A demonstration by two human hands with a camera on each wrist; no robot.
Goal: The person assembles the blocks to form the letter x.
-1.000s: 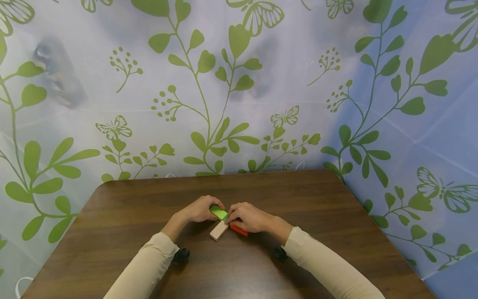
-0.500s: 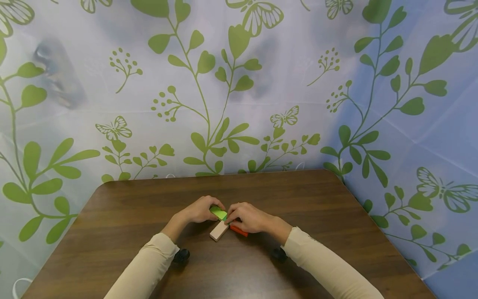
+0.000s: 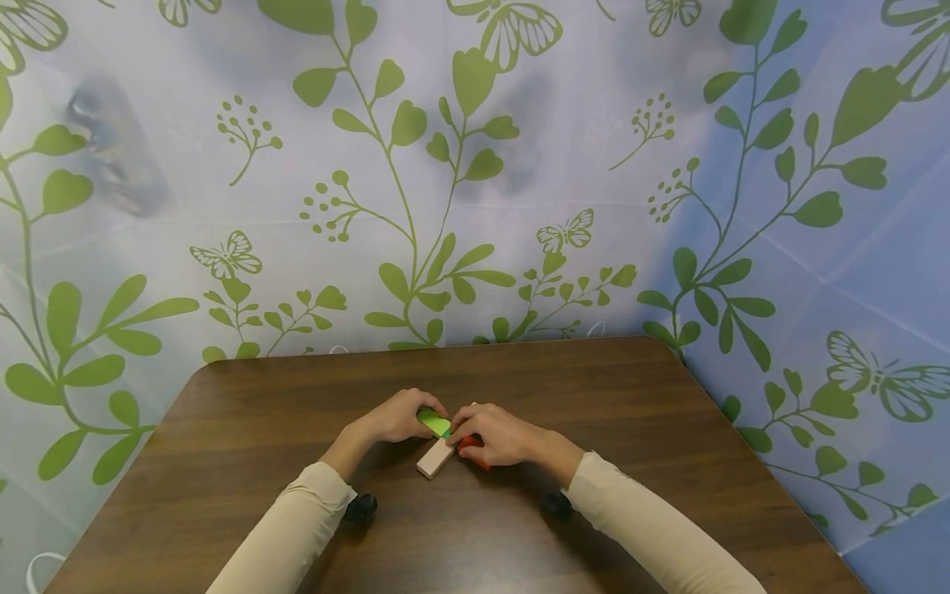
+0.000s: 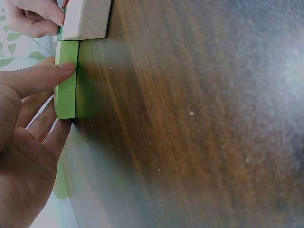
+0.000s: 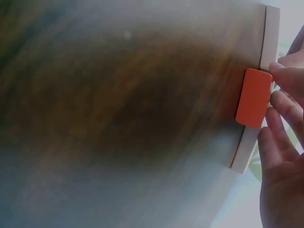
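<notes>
In the head view my left hand [image 3: 401,415] holds a lime green block [image 3: 434,421]; the left wrist view shows the thumb on the near face of this green block [image 4: 66,95] and fingers behind it. My right hand [image 3: 496,433] grips a red block [image 3: 473,452], with its fingertips also at a small teal piece [image 3: 446,434]. From the right wrist, the red block [image 5: 254,98] appears against the thumb and fingers. A plain wooden block [image 3: 435,458] lies between the hands, its far end meeting the teal piece. The right palm hides part of the group.
The blocks lie on a brown wood-grain table [image 3: 297,388]. In the right wrist view another pale wooden piece [image 5: 241,149] shows below the red block. A leaf-and-butterfly patterned curtain [image 3: 416,206] hangs behind the table. Dark round objects [image 3: 361,507] sit by the wrists.
The red block has turned and shifted slightly under the right hand. A pale tip now shows beyond the right knuckles. The left hand and lime green block stay nearly still.
</notes>
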